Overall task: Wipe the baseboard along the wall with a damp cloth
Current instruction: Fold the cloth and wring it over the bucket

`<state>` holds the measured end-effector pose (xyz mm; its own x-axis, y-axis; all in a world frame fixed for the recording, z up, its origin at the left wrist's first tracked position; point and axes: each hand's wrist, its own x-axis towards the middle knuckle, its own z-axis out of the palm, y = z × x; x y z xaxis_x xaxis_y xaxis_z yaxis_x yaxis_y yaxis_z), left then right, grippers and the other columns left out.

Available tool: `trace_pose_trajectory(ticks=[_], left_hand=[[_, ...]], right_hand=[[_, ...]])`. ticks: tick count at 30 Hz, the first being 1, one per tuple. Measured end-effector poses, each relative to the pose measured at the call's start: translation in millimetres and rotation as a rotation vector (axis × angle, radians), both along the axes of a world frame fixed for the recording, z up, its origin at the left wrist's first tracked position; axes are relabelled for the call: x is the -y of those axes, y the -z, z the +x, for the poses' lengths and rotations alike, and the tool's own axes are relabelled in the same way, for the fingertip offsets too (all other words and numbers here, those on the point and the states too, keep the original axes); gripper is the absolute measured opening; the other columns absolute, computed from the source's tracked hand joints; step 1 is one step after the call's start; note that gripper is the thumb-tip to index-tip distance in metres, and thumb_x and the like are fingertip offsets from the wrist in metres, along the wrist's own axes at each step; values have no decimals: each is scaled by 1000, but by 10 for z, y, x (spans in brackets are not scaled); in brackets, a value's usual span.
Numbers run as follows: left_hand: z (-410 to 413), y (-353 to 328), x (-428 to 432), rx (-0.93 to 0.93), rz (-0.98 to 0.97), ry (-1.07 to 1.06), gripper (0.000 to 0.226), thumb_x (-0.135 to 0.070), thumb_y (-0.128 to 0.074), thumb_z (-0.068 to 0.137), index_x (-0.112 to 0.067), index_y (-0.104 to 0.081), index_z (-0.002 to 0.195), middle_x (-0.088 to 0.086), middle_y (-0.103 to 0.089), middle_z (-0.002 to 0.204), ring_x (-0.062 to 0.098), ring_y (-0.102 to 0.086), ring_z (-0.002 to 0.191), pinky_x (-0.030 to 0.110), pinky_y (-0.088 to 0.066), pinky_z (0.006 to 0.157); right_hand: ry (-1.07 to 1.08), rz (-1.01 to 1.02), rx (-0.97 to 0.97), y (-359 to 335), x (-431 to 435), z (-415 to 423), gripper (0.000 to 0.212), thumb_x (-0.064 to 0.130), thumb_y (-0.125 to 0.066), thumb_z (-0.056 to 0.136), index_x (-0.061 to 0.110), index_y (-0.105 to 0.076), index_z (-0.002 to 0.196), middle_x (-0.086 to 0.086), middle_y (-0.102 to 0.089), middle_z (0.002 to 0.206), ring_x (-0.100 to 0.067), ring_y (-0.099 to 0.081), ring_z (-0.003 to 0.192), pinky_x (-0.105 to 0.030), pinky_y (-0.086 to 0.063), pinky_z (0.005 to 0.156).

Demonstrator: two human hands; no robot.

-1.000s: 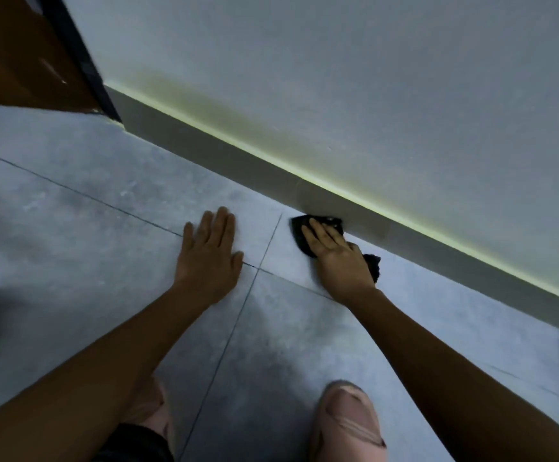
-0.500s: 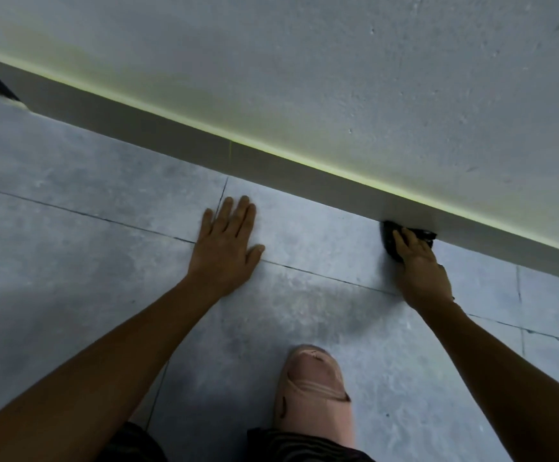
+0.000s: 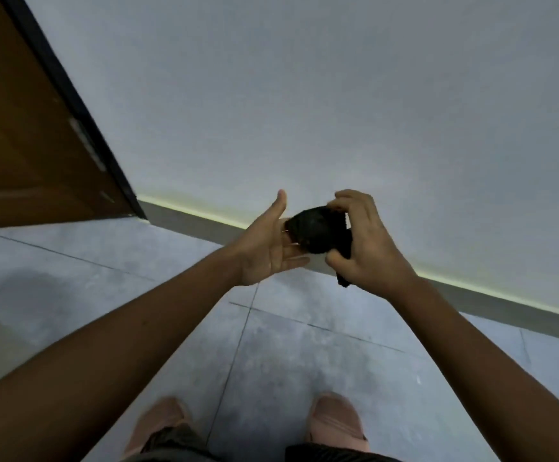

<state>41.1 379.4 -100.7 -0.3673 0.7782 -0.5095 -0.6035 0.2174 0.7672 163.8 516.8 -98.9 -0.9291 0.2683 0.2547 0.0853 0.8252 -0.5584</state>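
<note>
A bunched black cloth [image 3: 318, 233] is held up in the air in front of the wall. My right hand [image 3: 368, 248] grips it from the right, with a tail of cloth hanging below the palm. My left hand [image 3: 269, 248] is open, palm turned toward the cloth, its fingers touching or just under the cloth's left side. The grey baseboard [image 3: 191, 221] runs along the foot of the white wall from the door frame down to the right; its middle stretch is hidden behind my hands.
A brown wooden door [image 3: 18, 138] with a dark frame stands at the left. Grey floor tiles [image 3: 71, 278] with thin joints lie below. My two feet in pink slippers [image 3: 335, 425] show at the bottom edge.
Both hands have left the floor and baseboard and risen into the air. The right hand lifted the cloth off the baseboard and bunched it; the left hand came up beside it. The view rose.
</note>
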Motion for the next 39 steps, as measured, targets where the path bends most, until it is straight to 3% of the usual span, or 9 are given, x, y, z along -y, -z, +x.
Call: trace_pose_trajectory(ticks=[5, 8, 13, 16, 19, 27, 29, 34, 39], left_hand=[[57, -1062, 363, -295, 43, -20, 32, -32, -57, 92, -13, -62, 117, 9, -70, 112, 19, -67, 101, 30, -58, 83], [194, -1749, 657, -466, 17, -87, 24, -20, -54, 95, -11, -62, 115, 10, -70, 106, 21, -66, 98, 31, -58, 81], [411, -2493, 1421, -451, 174, -303, 24, -17, -46, 98, -15, -56, 120, 11, -65, 117, 25, -63, 109, 38, -58, 84], [477, -2610, 1921, -378, 254, -419, 25, -14, -44, 99, -14, -56, 121, 14, -63, 122, 27, -62, 110, 38, -58, 83], [560, -2505, 2356, -298, 244, -473, 27, -10, -42, 97, -12, -56, 120, 14, -65, 115, 27, -62, 107, 37, -57, 82], [574, -1770, 3120, -229, 26, -699, 44, -44, -60, 87, -14, -60, 120, 8, -69, 117, 26, -65, 108, 42, -55, 90], [520, -1620, 3274, -320, -58, -795, 43, -43, -57, 90, -13, -57, 122, 5, -66, 119, 23, -62, 108, 41, -52, 94], [402, -1301, 3527, -417, -194, -1076, 31, -43, -56, 91, -15, -64, 102, 7, -68, 107, 26, -63, 101, 44, -53, 93], [193, -1013, 3599, -475, -328, -1111, 37, -46, -53, 91, -11, -65, 87, 8, -68, 91, 23, -63, 87, 35, -52, 77]], right_hand=[[-107, 52, -75, -888, 292, -76, 86, 7, -68, 70, 12, -25, 145, -11, -11, 154, -16, -33, 136, -20, -46, 91], [-197, -297, -22, -1534, 552, -54, 96, 9, -75, 74, 28, -17, 149, 10, -35, 141, -3, -51, 120, -26, -53, 90], [-393, -573, 274, -2066, 754, -50, 40, 40, -71, 75, 19, -64, 108, 3, -69, 86, -13, -63, 77, -30, -49, 79], [-396, -936, 143, -2171, 1012, -99, 28, 26, -67, 82, 18, -66, 108, -5, -69, 102, -22, -63, 97, -48, -47, 97], [-451, -1236, 39, -2322, 1453, -173, 29, 13, -58, 86, 11, -63, 114, -9, -70, 112, -25, -66, 104, -44, -55, 87], [-204, -1151, 366, -2118, 2632, -398, 37, 40, -58, 90, 9, -66, 108, -14, -70, 108, -29, -67, 98, -44, -58, 80], [-89, -1050, 347, -1917, 2921, -472, 35, 34, -62, 89, 5, -63, 109, -15, -70, 102, -28, -68, 89, -40, -60, 71], [181, -799, 227, -1369, 3455, -659, 34, 37, -51, 95, 6, -61, 105, -10, -65, 101, -29, -62, 96, -42, -52, 90], [210, -600, 142, -1081, 3625, -890, 35, 36, -45, 97, 7, -63, 90, -14, -67, 92, -28, -61, 84, -33, -45, 73]])
